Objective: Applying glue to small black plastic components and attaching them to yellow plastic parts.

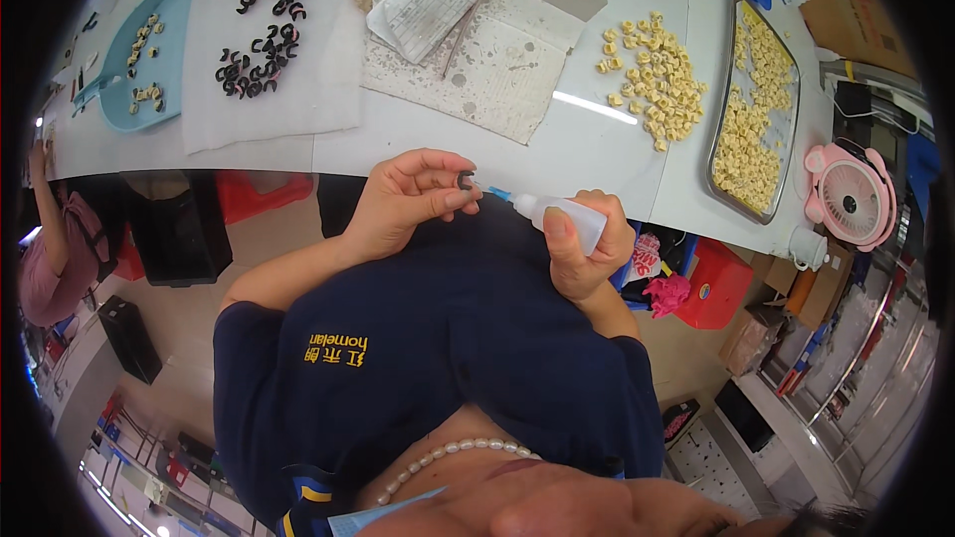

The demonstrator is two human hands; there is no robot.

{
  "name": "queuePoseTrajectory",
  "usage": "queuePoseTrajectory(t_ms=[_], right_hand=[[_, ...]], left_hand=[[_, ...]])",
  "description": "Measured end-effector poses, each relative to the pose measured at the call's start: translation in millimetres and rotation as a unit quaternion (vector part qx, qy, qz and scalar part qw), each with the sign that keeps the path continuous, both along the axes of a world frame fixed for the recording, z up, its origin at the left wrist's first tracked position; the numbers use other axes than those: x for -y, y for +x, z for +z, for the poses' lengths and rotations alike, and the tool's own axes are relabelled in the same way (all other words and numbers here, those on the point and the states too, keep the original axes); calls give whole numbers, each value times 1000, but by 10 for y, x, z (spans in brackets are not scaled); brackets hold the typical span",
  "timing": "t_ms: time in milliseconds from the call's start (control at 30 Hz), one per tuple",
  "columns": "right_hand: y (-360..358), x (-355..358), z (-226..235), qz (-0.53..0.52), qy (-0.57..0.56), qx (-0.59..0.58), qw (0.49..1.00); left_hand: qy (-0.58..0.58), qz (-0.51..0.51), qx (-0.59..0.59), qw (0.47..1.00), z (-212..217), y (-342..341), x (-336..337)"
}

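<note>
My left hand [408, 201] pinches a small black curved piece [465, 180] between thumb and fingertips, just in front of the white table's edge [597, 164]. My right hand [577, 254] grips a small white squeeze bottle [563, 218]. The bottle's blue nozzle [500, 195] points left and nearly touches the black piece. Both hands hover over my dark blue shirt, below the table edge.
On the table, a white sheet [328, 89] carries several black curved pieces [261, 50]. A blue tray [174, 20] holds cream pieces. More cream pieces [652, 75] lie loose and in a metal tray [718, 129]. A pink fan [851, 199] stands right. Another person [55, 249] is at left.
</note>
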State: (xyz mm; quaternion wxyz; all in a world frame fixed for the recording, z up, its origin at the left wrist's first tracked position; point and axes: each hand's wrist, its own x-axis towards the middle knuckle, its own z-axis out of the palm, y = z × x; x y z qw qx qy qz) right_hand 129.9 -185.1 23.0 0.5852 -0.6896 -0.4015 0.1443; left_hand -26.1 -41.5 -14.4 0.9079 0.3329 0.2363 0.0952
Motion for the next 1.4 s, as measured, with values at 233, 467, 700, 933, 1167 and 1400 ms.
queuePoseTrajectory(t_ms=[233, 467, 700, 933, 1167, 1400], right_hand=[[12, 20, 12, 21, 6, 13, 1000], [17, 40, 6, 29, -16, 24, 999], [72, -255, -147, -67, 54, -101, 991], [220, -917, -322, -30, -98, 16, 995], [494, -780, -393, -62, -131, 213, 966], [1001, -326, -328, -137, -283, 320, 894]], left_hand=[[39, 6, -15, 999, 38, 22, 41], [47, 4, -17, 999, 56, 15, 30], [33, 30, 12, 999, -16, -44, -31], [7, 36, 17, 999, -75, -91, -144], [23, 29, -5, 999, -29, -87, -268], [34, 9, -58, 998, 26, 22, -227]])
